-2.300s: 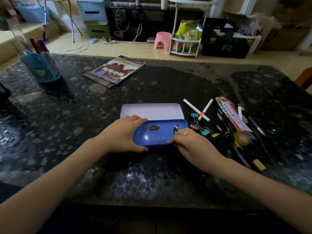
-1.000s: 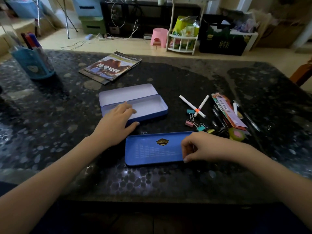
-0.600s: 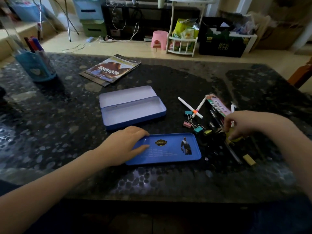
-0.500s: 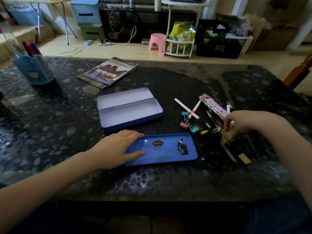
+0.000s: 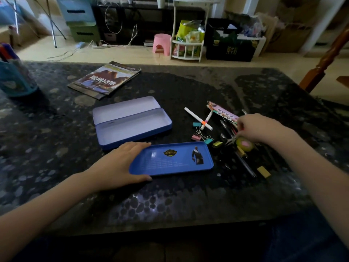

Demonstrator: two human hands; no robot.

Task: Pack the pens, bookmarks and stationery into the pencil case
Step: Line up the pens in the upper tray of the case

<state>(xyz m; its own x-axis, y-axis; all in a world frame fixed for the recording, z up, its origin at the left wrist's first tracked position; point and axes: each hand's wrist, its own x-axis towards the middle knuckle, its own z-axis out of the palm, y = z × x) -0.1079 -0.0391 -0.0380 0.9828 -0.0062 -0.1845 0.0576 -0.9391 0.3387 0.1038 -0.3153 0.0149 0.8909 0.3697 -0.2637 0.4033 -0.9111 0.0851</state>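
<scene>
My left hand (image 5: 120, 163) lies flat and open against the blue tin lid (image 5: 171, 160). The open pencil case (image 5: 132, 122) sits empty at its 11 o'clock. My right hand (image 5: 258, 127) pinches among the pens (image 5: 229, 129); on what, I cannot tell.

A lived-in home room is indicated. Beyond the dark speckled surface (image 5: 188, 87), a pink plastic stool (image 5: 162, 44) is seen at 12 o'clock, a white rack of snack packets (image 5: 188, 42) beside it, stacked storage drawers (image 5: 79, 19) at 11 o'clock, and a power strip (image 5: 100, 46) with trailing cables lies on the floor.
</scene>
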